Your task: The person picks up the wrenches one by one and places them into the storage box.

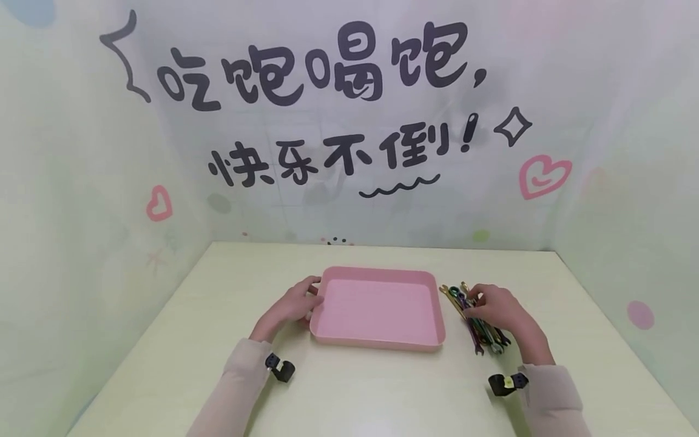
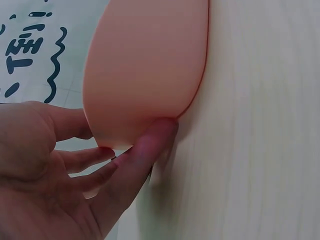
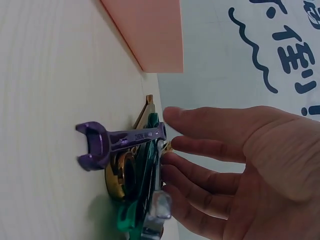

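Observation:
A pink rectangular tray (image 1: 377, 347) lies on the table in the head view. At its left end, my left hand (image 1: 297, 301) grips the wall. In the left wrist view the thumb (image 2: 155, 137) presses low on the tray's outer side while the fingers reach its rim. My right hand (image 1: 494, 306) is over a pile of metallic wrenches (image 1: 480, 331) to the tray's right. In the right wrist view, a purple wrench (image 3: 125, 140) lies across green, gold and silver ones. Its ring end is beside my loosely bent fingers; whether they touch it is unclear.
A pale wooden table (image 1: 371, 394) extends around the tray and the wrench pile. Behind it rises a printed backdrop (image 1: 349, 212) with dark lettering, and similar sheets enclose both sides. A small black camera (image 1: 280, 368) sits on each wrist.

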{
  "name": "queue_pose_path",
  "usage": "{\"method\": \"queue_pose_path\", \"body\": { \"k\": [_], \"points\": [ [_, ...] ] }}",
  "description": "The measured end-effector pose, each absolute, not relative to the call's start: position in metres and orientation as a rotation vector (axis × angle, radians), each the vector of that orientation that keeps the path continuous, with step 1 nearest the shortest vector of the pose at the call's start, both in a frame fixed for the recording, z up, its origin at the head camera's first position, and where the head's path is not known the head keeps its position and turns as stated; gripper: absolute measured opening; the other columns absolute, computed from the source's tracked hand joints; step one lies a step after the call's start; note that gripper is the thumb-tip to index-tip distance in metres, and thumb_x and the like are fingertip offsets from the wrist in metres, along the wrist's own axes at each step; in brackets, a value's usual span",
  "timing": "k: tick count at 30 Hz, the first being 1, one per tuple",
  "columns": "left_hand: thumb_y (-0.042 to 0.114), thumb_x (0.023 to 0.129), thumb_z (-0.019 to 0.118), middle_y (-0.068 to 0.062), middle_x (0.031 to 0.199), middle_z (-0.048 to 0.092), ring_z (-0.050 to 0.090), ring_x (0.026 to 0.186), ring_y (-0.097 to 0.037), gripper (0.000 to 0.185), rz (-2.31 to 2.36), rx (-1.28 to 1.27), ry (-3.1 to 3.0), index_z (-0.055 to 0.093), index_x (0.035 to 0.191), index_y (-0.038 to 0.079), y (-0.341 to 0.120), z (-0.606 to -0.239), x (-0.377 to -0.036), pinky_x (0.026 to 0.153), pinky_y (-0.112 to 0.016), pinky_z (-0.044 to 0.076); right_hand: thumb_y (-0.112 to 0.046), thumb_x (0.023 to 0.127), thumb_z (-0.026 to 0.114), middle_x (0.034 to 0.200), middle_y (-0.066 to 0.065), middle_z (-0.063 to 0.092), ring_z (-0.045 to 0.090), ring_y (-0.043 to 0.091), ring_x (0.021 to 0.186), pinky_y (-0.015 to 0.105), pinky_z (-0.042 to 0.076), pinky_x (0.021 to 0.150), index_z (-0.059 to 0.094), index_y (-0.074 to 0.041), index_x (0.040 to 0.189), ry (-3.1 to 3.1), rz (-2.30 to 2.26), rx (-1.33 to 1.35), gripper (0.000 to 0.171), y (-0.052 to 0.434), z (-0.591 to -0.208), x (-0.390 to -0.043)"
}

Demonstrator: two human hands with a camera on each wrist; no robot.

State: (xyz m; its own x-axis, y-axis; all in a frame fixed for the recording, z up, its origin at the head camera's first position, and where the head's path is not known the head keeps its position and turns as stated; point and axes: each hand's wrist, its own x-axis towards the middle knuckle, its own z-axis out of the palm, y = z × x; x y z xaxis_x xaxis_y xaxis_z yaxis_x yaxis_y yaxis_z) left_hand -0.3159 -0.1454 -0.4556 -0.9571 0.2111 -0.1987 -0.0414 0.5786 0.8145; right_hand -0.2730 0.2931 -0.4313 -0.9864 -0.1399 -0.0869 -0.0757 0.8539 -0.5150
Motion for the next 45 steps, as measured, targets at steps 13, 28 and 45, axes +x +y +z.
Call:
{"method": "queue_pose_path", "body": {
  "k": [13, 28, 45],
  "points": [
    [0.019, 0.104, 0.058, -0.022, 0.141, 0.052, 0.065, 0.095, -0.025, 0.054, 1.376, 0.109, 2.514, 0.042, 0.155, 0.009, -0.145, -0.466, -0.319, 0.059, -0.032, 0.061, -0.012, 0.086, 0.079, 0.092, 0.013, 0.069, 0.06, 0.02, 0.073, 0.035, 0.051, 0.063, 0.067, 0.002, 0.106, 2.931, -0.735, -0.149, 0.027, 0.302, -0.441, -0.275],
    [0.022, 0.105, 0.056, -0.02, 0.135, 0.053, 0.064, 0.099, -0.026, 0.054, 1.401, 0.083, 2.426, 0.041, 0.155, 0.007, -0.152, -0.466, -0.315, 0.062, -0.035, 0.063, -0.007, 0.087, 0.073, 0.091, 0.014, 0.069, 0.059, 0.017, 0.062, 0.031, 0.051, 0.056, 0.067, 0.007, 0.112, 2.872, -0.862, -0.092, 0.029, 0.298, -0.448, -0.277],
    [0.019, 0.097, 0.067, -0.018, 0.135, 0.052, 0.064, 0.109, -0.027, 0.066, 1.441, 0.118, 2.292, 0.037, 0.156, 0.009, -0.15, -0.462, -0.32, 0.066, -0.04, 0.065, -0.008, 0.087, 0.068, 0.101, 0.022, 0.071, 0.056, 0.02, 0.069, 0.029, 0.046, 0.058, 0.072, 0.009, 0.105, 2.921, -0.872, 0.021, 0.025, 0.305, -0.438, -0.282]
  ]
}}
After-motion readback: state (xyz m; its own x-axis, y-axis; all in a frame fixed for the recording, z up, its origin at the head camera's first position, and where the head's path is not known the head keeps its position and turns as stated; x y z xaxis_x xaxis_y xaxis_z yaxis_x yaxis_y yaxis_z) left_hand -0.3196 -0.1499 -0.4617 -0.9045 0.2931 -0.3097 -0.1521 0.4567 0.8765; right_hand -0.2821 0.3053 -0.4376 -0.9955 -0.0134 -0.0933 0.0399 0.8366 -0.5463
